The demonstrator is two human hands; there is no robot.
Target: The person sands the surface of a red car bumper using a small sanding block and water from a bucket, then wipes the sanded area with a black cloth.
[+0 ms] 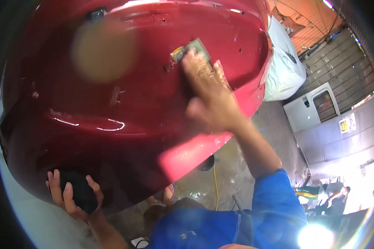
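Observation:
A glossy red car panel (153,91), wet in places, curves across most of the view. My right hand (205,85) reaches over it with the fingers extended, pressing a flat grey-green rectangular pad (202,49) against the paint. A yellow strip shows at the pad's left edge; whether it is sandpaper or a block I cannot tell. At the lower left, the fingers of my left hand (72,199) curl round a dark, rounded, sponge-like lump (79,191) by the panel's near edge.
White sheeting (284,62) covers a part beyond the panel's right side. A pale vehicle door (313,108) leans at the wall. On the wet concrete floor (232,174) lie a yellow cord (216,189) and a dark round container (205,163). Someone (334,197) is at the lower right.

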